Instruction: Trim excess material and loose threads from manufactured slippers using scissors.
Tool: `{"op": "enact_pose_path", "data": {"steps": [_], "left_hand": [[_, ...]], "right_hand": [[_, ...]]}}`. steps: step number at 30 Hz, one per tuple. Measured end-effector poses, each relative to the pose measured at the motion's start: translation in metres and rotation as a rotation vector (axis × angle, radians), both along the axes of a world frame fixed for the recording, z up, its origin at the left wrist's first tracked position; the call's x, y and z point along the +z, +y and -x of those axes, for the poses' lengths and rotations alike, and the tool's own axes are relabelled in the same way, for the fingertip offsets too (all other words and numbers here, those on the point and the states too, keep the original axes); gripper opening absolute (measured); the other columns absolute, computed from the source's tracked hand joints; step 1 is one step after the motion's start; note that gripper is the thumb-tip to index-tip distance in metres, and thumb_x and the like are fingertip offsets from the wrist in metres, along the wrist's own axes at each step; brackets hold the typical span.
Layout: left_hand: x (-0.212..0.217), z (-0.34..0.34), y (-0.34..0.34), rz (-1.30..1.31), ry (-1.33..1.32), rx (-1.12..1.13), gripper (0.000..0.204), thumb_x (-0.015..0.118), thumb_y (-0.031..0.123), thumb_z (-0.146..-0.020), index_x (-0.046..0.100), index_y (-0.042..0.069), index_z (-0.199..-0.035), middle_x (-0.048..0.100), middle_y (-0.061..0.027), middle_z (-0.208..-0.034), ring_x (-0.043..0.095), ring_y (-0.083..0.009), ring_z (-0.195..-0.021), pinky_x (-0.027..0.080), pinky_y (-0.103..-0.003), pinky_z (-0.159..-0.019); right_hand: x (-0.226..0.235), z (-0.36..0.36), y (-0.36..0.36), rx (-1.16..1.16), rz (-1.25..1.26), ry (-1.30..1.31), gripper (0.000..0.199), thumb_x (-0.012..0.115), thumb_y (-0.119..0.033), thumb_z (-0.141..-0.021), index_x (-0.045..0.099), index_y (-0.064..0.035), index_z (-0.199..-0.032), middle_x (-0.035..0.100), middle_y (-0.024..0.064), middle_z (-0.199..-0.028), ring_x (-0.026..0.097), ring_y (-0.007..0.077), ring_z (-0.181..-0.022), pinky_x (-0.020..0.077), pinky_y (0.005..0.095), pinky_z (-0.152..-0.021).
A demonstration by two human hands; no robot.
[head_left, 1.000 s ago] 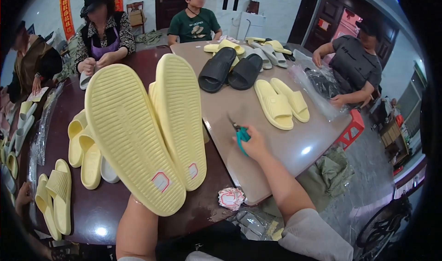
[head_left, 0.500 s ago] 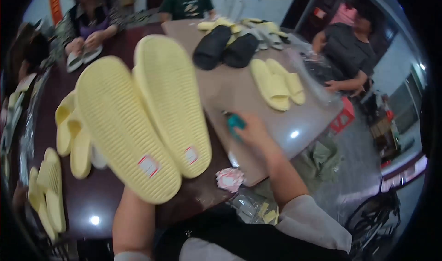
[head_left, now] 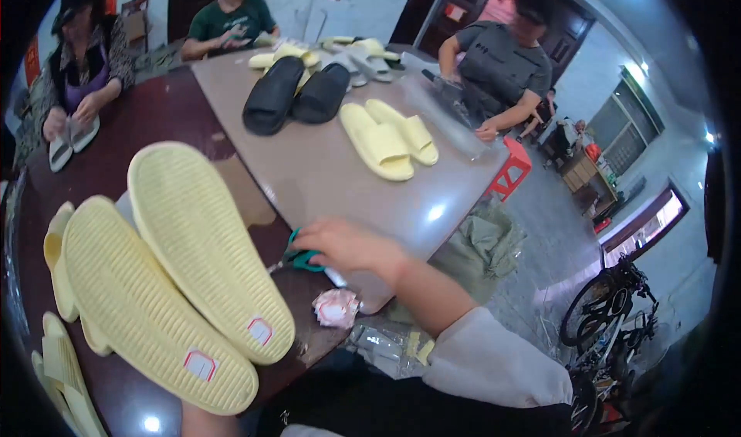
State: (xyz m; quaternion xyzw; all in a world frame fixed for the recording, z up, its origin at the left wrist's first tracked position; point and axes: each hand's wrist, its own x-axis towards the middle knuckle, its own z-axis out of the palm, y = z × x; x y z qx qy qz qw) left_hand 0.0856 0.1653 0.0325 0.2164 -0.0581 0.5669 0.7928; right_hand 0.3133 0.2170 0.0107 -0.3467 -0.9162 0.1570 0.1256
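A pair of pale yellow slippers (head_left: 204,244) is held up on the left, ribbed soles facing me. Each sole bears a small red-edged white sticker (head_left: 201,365) near its lower end. Behind them my left hand is hidden; only a bit of my left forearm (head_left: 208,421) shows below, supporting the pair. To their right, my right hand (head_left: 340,244) has its fingers closed around scissors (head_left: 302,258) with teal handles, the blades pointing left toward the soles. A crumpled pink-and-white roll or bundle (head_left: 336,307) lies just below that hand.
On the beige board (head_left: 309,182) lie black slippers (head_left: 274,96), a yellow pair (head_left: 382,145) and others. More yellow slippers (head_left: 65,367) lie at left on the dark table (head_left: 174,105). Several people sit around. A red stool (head_left: 511,167) and a bicycle (head_left: 610,306) stand at right.
The view has turned rightward. My right hand has brought the scissors from over the board to its left edge, nearer the slippers. The held slippers now appear lower and farther left.
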Motion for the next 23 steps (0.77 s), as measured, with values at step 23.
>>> {"op": "enact_pose_path", "data": {"steps": [23], "left_hand": [[-0.118,0.086,0.010,0.270,0.510,-0.149,0.074,0.043,0.059,-0.088,0.016,0.023,-0.148,0.025,-0.0108,-0.148,0.033,-0.0337,-0.131,0.030,-0.048,-0.107]], "right_hand": [[0.019,0.065,-0.056,0.163,0.089,0.372,0.011,0.067,-0.012,-0.081,0.063,-0.0109,-0.092,0.057,0.0070,-0.089,0.059,0.0237,-0.084,0.0481,0.0328,-0.071]]}}
